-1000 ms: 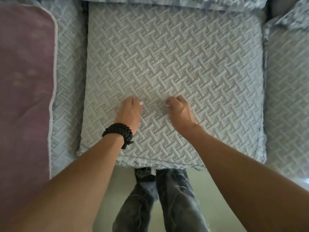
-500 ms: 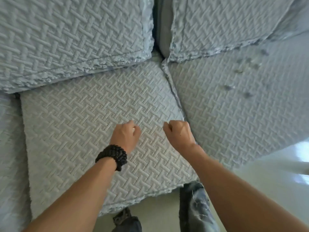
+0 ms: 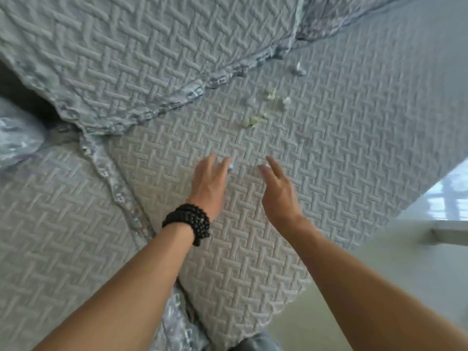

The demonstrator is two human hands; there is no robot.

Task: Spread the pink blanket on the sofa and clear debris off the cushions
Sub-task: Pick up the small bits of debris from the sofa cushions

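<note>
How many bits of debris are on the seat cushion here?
About 6, blur permitting: one pale scrap nearest the back cushion, three mid-cluster, two greenish ones nearest the hands. Smaller crumbs may go unseen.

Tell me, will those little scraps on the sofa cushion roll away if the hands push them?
The scraps look thin and crumpled, like paper bits, so they are probably very light and would slide or flutter, not roll. The woven grooves of the seat cushion might snag some. The rounder bit could tumble.

Soft daylight, seemingly from the right where the glossy floor point(image 3: 453, 196) glares; motion blur throughout, edges warped.
</note>
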